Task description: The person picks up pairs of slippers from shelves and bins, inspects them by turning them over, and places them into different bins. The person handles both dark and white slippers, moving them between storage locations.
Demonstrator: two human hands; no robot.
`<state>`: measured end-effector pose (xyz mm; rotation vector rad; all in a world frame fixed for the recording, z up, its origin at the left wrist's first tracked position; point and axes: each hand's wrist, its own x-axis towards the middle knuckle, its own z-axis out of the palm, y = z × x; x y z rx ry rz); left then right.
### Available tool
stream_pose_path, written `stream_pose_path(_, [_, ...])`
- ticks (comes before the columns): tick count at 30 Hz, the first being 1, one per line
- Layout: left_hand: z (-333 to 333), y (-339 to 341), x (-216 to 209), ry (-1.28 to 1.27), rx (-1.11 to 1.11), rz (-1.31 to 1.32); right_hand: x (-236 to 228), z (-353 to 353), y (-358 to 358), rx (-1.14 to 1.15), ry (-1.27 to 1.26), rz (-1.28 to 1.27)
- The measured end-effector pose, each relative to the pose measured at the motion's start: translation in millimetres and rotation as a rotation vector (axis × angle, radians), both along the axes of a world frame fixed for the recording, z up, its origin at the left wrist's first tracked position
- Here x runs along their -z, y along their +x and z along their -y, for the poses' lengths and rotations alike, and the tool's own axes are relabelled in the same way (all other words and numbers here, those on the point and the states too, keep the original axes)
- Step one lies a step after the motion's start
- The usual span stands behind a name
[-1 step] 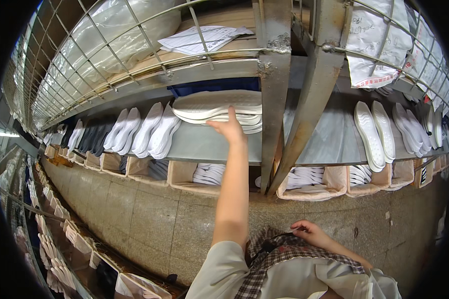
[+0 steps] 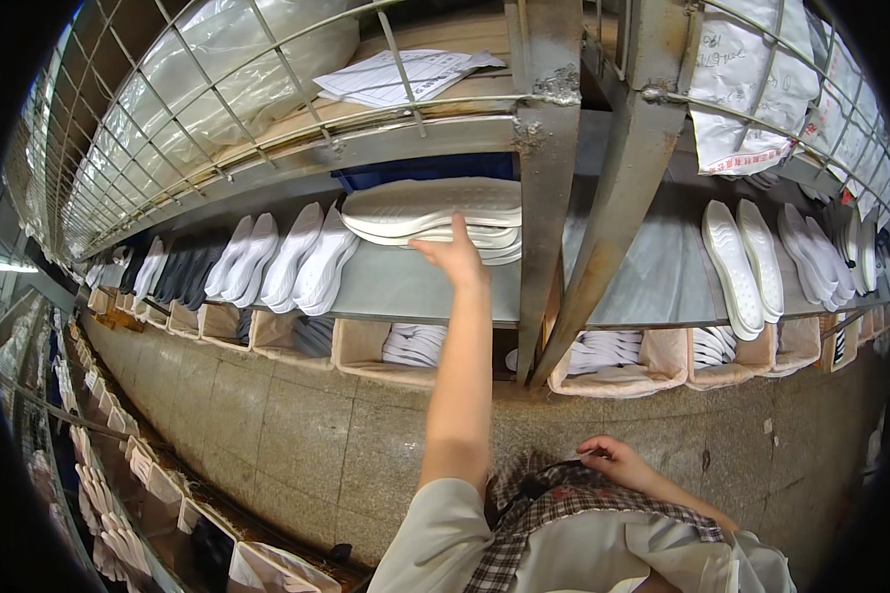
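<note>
My left hand reaches up to a stack of thick white shoe soles lying sideways on the grey shelf. Its thumb and a finger press on the front edge of the soles; the other fingers are mostly hidden. Low at my waist, my right hand hovers by the checked apron, holding nothing, with its fingers loosely bent and apart. Left of the stack stand pairs of white soles, leaning against one another.
A metal post and slanted brace rise right of the stack. Wire mesh hangs above. Under the shelf stand lined bins of soles. More white soles lean at right; a blue bin sits behind.
</note>
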<state>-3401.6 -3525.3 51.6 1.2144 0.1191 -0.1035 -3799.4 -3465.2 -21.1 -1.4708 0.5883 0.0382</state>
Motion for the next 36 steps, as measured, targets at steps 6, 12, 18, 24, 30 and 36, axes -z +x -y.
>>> stream_pose_path(6, [-20.8, -5.4, 18.9, -0.123, 0.069, 0.006, 3.4, -1.1, 3.1, -0.003, -0.002, -0.042])
stream_pose_path(12, [-46.0, -11.1, 19.7, -0.134, -0.119, 0.03, 1.8, 1.1, -10.9, 0.035, 0.002, -0.074])
stream_pose_path(18, [-115.8, -79.8, 62.6, -0.076, -0.116, 0.248, 22.7, 16.1, -61.5, 0.116, -0.08, -0.076])
stream_pose_path(24, [-130.0, -259.7, 117.2, 0.7, 1.089, 0.894, 44.9, 28.9, -162.6, -0.133, -0.66, -0.236])
stream_pose_path(30, [-20.6, -381.9, 63.0, 0.648, 1.496, 1.395, 39.0, 33.1, -279.4, 0.126, -0.54, -0.326])
stream_pose_path(36, [155.4, -432.5, 14.2, 0.847, 1.065, 1.698, 47.8, 21.6, -402.3, 0.411, -0.51, -0.431])
